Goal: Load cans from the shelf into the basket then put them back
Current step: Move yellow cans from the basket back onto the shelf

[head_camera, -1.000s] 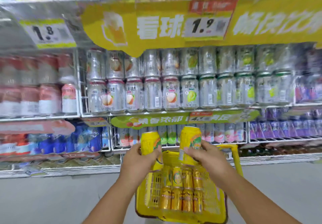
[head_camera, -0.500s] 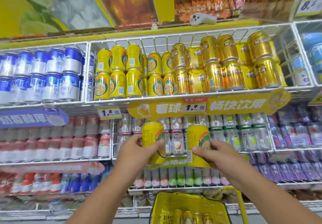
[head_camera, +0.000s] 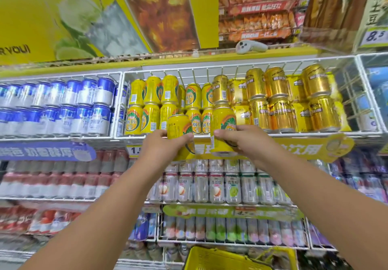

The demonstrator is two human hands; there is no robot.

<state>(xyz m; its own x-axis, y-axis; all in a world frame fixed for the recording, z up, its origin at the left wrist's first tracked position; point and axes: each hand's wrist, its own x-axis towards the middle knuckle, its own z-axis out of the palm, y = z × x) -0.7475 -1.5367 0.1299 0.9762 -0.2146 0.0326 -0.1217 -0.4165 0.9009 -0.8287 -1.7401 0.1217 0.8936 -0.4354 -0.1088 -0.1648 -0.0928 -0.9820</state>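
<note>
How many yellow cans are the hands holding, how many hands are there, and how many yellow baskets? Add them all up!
Held yellow cans: 2 (left-hand can, right-hand can)
Hands: 2 (left hand, right hand)
Yellow baskets: 1 (basket, partly cut off at the bottom edge)
Total: 5

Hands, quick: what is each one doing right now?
Left hand: closed around a yellow can.
Right hand: closed around another yellow can, raised at the shelf front.
</note>
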